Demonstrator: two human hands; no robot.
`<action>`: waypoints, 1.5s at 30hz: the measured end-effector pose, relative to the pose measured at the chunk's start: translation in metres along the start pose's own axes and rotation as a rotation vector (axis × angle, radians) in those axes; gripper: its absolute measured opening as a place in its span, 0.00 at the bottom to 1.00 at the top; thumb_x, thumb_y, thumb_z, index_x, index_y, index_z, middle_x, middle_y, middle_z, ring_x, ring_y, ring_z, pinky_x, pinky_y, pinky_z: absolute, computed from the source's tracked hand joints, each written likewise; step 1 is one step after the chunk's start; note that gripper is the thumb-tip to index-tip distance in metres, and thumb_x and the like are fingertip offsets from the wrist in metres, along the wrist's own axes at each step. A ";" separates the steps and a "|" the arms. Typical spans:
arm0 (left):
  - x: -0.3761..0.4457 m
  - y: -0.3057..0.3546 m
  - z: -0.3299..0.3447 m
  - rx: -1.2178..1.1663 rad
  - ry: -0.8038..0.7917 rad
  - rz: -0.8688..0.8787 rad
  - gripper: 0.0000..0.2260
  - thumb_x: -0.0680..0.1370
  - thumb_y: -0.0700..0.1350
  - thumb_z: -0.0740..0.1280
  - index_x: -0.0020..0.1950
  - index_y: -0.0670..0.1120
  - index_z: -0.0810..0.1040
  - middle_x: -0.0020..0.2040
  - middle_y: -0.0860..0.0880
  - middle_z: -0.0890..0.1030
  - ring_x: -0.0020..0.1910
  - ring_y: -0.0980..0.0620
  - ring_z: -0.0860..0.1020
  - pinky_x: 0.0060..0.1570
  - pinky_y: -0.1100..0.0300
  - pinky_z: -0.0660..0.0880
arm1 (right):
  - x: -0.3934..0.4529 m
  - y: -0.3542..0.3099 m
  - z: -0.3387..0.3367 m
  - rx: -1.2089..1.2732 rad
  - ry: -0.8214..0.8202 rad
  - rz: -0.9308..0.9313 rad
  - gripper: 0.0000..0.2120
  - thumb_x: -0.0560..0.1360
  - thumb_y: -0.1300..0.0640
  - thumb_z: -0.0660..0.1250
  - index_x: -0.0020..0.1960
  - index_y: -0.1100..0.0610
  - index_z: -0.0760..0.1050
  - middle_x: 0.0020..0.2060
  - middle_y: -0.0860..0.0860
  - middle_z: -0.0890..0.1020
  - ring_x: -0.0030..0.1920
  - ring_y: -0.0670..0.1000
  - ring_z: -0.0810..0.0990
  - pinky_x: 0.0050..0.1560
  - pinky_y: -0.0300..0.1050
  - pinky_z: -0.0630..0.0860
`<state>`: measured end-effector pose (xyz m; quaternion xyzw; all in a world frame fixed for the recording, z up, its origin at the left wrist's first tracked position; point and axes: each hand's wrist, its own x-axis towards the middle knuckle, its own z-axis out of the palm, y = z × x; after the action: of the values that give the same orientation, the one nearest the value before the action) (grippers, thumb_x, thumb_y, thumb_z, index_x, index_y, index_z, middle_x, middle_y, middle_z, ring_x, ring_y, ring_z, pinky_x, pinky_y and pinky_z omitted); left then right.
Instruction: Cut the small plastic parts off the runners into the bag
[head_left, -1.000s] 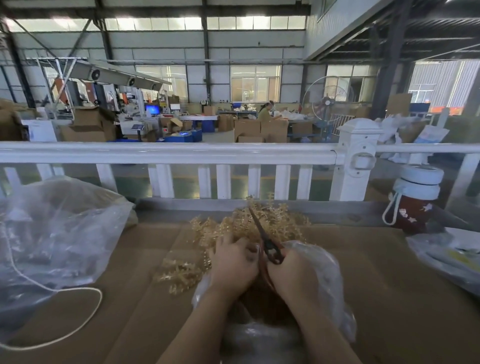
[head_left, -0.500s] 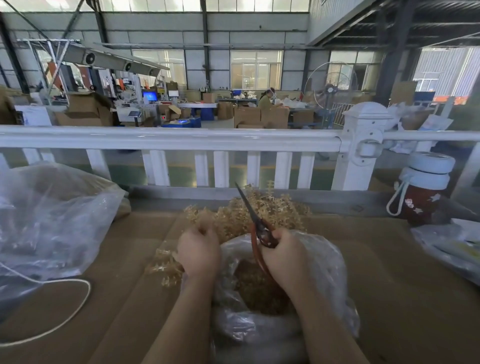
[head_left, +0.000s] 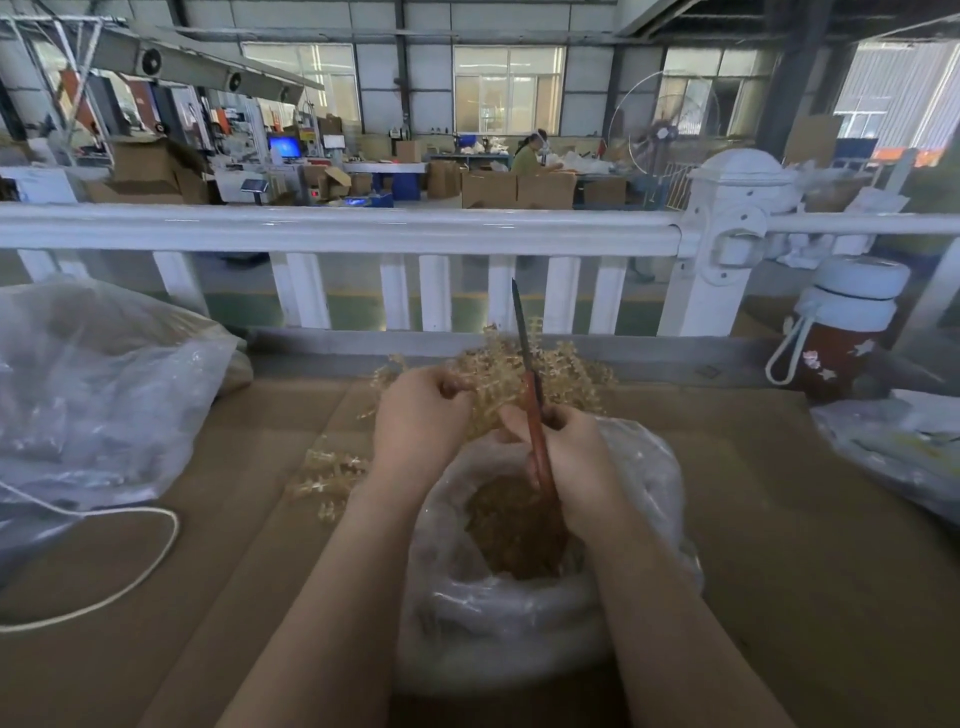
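A pile of pale gold plastic runners (head_left: 566, 379) with small parts lies at the far middle of the cardboard-covered table (head_left: 805, 545). My left hand (head_left: 418, 421) pinches a runner at the pile's left side. My right hand (head_left: 576, 457) grips red-handled scissors (head_left: 527, 364), their closed blades pointing up and away. Below both hands stands an open clear plastic bag (head_left: 493, 623) holding brown cut parts (head_left: 514, 535). A few loose runners (head_left: 327, 473) lie left of the bag.
A large clear bag (head_left: 93, 395) and a white cord (head_left: 130, 577) lie at the left. A red bottle with a white lid (head_left: 836, 332) stands far right, above another plastic bag (head_left: 893, 447). A white railing (head_left: 337, 228) runs behind the table.
My left hand moved forward from the bag into the runner pile. The scissors swung from a leftward tilt to nearly upright, and my right hand stayed over the bag.
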<state>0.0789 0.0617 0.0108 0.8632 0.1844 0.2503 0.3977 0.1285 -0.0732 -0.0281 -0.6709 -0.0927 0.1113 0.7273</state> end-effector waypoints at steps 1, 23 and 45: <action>-0.002 0.001 0.000 0.094 -0.007 0.034 0.06 0.77 0.43 0.68 0.45 0.48 0.86 0.41 0.51 0.85 0.42 0.51 0.81 0.41 0.58 0.77 | 0.000 0.000 0.000 0.003 -0.008 0.000 0.12 0.74 0.51 0.76 0.49 0.58 0.79 0.40 0.53 0.88 0.22 0.40 0.77 0.22 0.31 0.69; -0.020 -0.027 0.031 -0.270 0.289 0.602 0.11 0.71 0.31 0.75 0.41 0.47 0.85 0.51 0.55 0.81 0.51 0.62 0.79 0.51 0.71 0.73 | -0.006 -0.005 -0.017 0.432 -0.100 -0.066 0.22 0.69 0.41 0.72 0.54 0.56 0.76 0.33 0.47 0.82 0.25 0.45 0.74 0.21 0.35 0.70; -0.026 -0.013 0.026 -1.239 -0.287 -0.186 0.11 0.75 0.41 0.73 0.54 0.37 0.81 0.47 0.38 0.85 0.45 0.42 0.84 0.41 0.48 0.82 | -0.006 -0.002 -0.011 0.229 -0.139 -0.069 0.11 0.75 0.66 0.73 0.57 0.60 0.78 0.34 0.55 0.80 0.29 0.48 0.76 0.25 0.38 0.71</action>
<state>0.0720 0.0409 -0.0217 0.4788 0.0247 0.1570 0.8634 0.1257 -0.0861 -0.0266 -0.5703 -0.1527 0.1425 0.7945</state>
